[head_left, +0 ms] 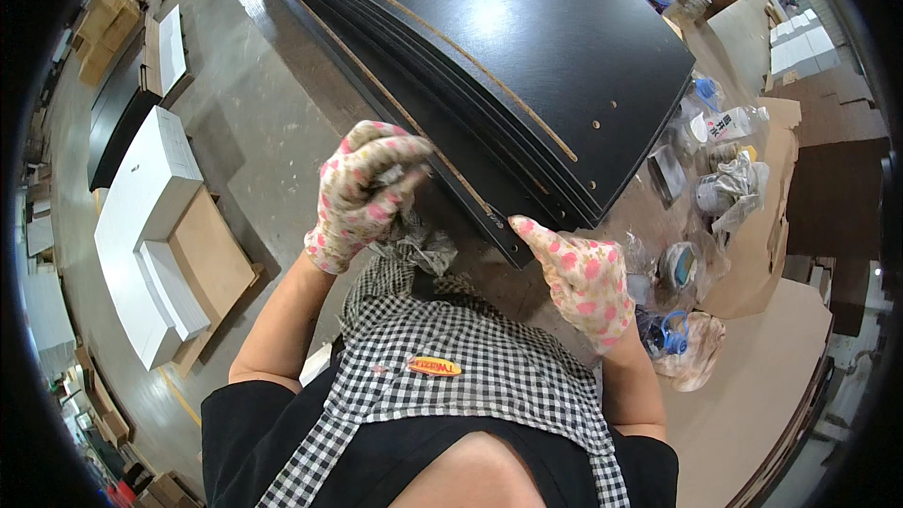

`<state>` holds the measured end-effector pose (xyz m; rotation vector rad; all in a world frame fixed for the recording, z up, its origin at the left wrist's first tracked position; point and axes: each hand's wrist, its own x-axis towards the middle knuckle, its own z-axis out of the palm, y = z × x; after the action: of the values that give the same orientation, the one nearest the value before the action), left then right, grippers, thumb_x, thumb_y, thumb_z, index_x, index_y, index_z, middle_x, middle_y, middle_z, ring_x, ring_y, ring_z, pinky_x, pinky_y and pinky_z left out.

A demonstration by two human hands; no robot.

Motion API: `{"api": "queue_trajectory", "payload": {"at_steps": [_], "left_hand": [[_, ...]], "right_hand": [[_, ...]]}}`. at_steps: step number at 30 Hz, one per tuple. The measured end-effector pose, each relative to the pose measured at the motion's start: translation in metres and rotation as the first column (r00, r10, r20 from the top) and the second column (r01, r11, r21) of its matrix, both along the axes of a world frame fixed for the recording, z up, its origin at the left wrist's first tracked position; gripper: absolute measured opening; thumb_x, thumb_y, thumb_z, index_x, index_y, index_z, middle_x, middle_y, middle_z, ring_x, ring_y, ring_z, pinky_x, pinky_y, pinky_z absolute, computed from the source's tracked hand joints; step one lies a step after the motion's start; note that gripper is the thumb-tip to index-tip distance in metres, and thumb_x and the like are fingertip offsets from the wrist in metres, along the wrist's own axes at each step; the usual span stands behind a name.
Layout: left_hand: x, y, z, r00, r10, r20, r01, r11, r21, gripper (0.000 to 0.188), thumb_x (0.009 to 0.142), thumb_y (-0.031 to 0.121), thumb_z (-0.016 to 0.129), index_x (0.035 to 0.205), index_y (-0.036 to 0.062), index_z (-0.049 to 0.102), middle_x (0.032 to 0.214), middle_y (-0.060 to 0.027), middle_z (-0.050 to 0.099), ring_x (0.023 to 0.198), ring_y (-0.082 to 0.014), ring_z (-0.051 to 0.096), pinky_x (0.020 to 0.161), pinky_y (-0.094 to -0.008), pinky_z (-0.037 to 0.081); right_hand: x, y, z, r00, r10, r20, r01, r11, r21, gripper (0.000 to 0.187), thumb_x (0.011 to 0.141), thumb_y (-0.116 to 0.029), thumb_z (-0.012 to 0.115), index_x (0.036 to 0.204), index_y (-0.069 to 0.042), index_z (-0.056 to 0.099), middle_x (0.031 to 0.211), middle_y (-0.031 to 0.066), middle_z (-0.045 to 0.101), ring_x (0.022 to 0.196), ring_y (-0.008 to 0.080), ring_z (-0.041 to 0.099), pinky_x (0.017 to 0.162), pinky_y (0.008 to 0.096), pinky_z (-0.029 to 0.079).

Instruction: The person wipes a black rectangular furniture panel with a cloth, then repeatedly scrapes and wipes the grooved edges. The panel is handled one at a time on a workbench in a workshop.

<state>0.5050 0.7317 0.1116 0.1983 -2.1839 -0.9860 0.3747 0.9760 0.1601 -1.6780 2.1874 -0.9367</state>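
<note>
Both my hands wear white gloves with a pink floral print. My left hand (367,190) is raised by the long edge of the lowest black panel (437,136), its fingers curled in and partly blurred. A greyish bit shows between them, too unclear to name. At the panel's near corner, which has small holes, my right hand (583,282) has one digit against the edge; its other fingers are folded and partly hidden. Above this panel lies a stack of black boards (574,56) with drilled holes and a brown groove. Grey crumpled material (419,243) shows below my left hand.
Clear bottles (736,122), wrappers and a roll of tape (679,265) crowd the right side, beside cardboard sheets (743,386). On the floor at left are white panels (141,216) over brown board (212,259), with black panels (122,118) beyond.
</note>
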Motion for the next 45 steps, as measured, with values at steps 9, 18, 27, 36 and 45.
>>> {"api": "queue_trajectory", "payload": {"at_steps": [9, 18, 27, 36, 45], "left_hand": [[-0.009, -0.002, -0.005, 0.994, -0.103, 0.026, 0.105, 0.986, -0.128, 0.028, 0.069, 0.009, 0.08, 0.096, 0.0119, 0.071, 0.102, -0.0069, 0.062, 0.093, -0.0226, 0.063, 0.074, -0.032, 0.055], [-0.01, -0.002, -0.008, 0.994, -0.103, 0.038, 0.104, 0.994, -0.023, 0.026, 0.069, 0.013, 0.081, 0.093, 0.0095, 0.071, 0.102, -0.0077, 0.061, 0.096, -0.023, 0.06, 0.08, -0.0336, 0.051], [-0.016, -0.003, -0.01, 0.992, -0.127, -0.013, 0.126, 0.991, -0.052, 0.026, 0.068, 0.01, 0.08, 0.093, 0.0103, 0.071, 0.098, -0.0071, 0.06, 0.091, -0.0221, 0.061, 0.072, -0.0315, 0.053], [-0.021, -0.011, -0.014, 0.988, -0.147, -0.053, 0.14, 0.983, -0.117, 0.025, 0.067, 0.01, 0.08, 0.09, 0.0105, 0.068, 0.096, -0.0059, 0.059, 0.087, -0.0225, 0.062, 0.069, -0.0325, 0.053], [-0.025, -0.007, -0.016, 0.984, -0.163, -0.074, 0.156, 0.984, -0.087, 0.027, 0.067, 0.01, 0.081, 0.09, 0.0101, 0.068, 0.097, -0.0066, 0.059, 0.087, -0.023, 0.062, 0.069, -0.0329, 0.053]], "right_hand": [[0.001, 0.028, -0.007, 0.995, 0.0, 0.095, -0.001, 1.0, 0.015, 0.05, 0.071, 0.001, 0.063, 0.121, -0.006, 0.06, 0.083, 0.008, 0.059, 0.071, 0.0244, 0.06, 0.062, 0.034, 0.047], [0.014, 0.021, -0.01, 0.979, -0.028, 0.201, 0.021, 0.999, 0.035, 0.05, 0.075, 0.004, 0.064, 0.124, -0.003, 0.056, 0.096, 0.0098, 0.063, 0.083, 0.0258, 0.063, 0.072, 0.0341, 0.051], [0.034, -0.005, 0.017, 0.921, 0.188, -0.341, -0.064, 0.937, 0.343, 0.061, 0.077, -0.013, 0.055, 0.132, 0.011, 0.043, 0.078, 0.0071, 0.055, 0.068, 0.0182, 0.059, 0.055, 0.0315, 0.047], [0.04, 0.008, 0.017, 0.85, 0.221, -0.479, -0.034, 0.929, 0.368, 0.06, 0.077, -0.009, 0.056, 0.133, 0.011, 0.043, 0.07, 0.0052, 0.052, 0.058, 0.0172, 0.056, 0.05, 0.0298, 0.045], [0.034, -0.006, 0.006, 0.934, 0.025, -0.356, 0.049, 0.979, 0.198, 0.062, 0.071, -0.001, 0.063, 0.131, 0.005, 0.048, 0.069, 0.0041, 0.058, 0.059, 0.0181, 0.059, 0.051, 0.0313, 0.045]]}}
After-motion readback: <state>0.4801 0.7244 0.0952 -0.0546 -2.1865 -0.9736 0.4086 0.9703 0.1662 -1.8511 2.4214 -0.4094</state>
